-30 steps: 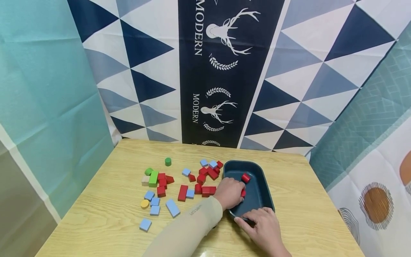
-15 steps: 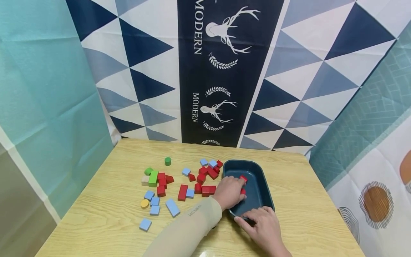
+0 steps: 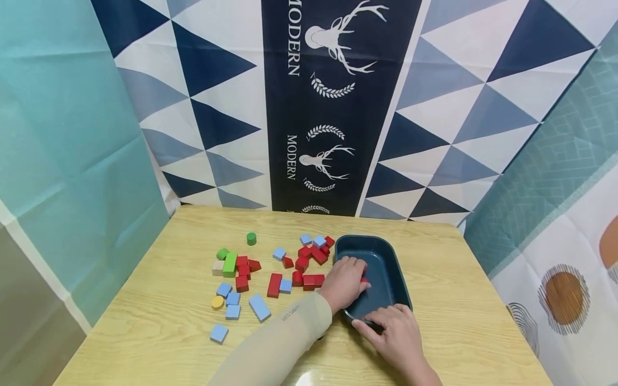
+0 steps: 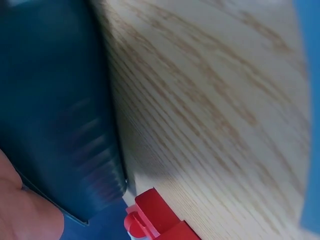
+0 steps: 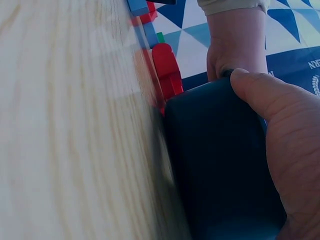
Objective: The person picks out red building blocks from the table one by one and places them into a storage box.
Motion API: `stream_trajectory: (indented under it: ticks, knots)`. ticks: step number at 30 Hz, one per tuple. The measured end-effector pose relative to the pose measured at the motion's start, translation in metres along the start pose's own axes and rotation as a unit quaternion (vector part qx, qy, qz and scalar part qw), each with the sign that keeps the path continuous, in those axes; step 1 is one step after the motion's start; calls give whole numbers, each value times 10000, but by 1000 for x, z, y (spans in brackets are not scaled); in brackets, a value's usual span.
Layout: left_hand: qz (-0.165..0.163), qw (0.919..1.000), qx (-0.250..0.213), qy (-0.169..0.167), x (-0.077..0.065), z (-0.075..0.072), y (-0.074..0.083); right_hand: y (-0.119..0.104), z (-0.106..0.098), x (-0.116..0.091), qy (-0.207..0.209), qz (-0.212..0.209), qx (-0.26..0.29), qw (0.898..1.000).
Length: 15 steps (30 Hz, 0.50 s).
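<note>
A dark blue tray (image 3: 386,279) stands on the right half of the wooden table. My left hand (image 3: 344,281) reaches over its left rim, fingers curled around red blocks (image 3: 364,279) inside; most of these blocks is hidden by the hand. At the near end, my right hand (image 3: 397,333) grips the tray rim, thumb outside and fingers over the edge. The right wrist view shows that thumb (image 5: 255,92) on the rim. In the left wrist view, part of the left hand (image 4: 25,210) lies against the tray's edge.
Left of the tray lie several red blocks (image 3: 302,264) mixed with light blue ones (image 3: 259,307). Farther left are a green block (image 3: 230,265), a green cylinder (image 3: 251,238), a pale wooden block (image 3: 218,267) and a yellow disc (image 3: 218,303). A patterned cloth hangs behind the table.
The red cylinder in the tray has been drawn left toward my left hand, which now largely covers it. My right hand keeps its grip on the rim. The head view has tilted slightly.
</note>
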<state>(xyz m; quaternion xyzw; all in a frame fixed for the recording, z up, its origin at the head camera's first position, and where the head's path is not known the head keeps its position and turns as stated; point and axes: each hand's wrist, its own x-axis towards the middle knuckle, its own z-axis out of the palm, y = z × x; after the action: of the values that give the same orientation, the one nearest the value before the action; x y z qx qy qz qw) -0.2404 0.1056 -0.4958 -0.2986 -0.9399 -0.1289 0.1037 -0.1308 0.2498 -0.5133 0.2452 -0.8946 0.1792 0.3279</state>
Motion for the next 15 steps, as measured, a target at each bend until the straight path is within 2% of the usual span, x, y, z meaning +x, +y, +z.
stream_trajectory:
  ticks: [15]
  knots:
    - [115, 9997, 149, -138, -2, -7, 1, 0, -1, -1, -33, 40, 17, 10000]
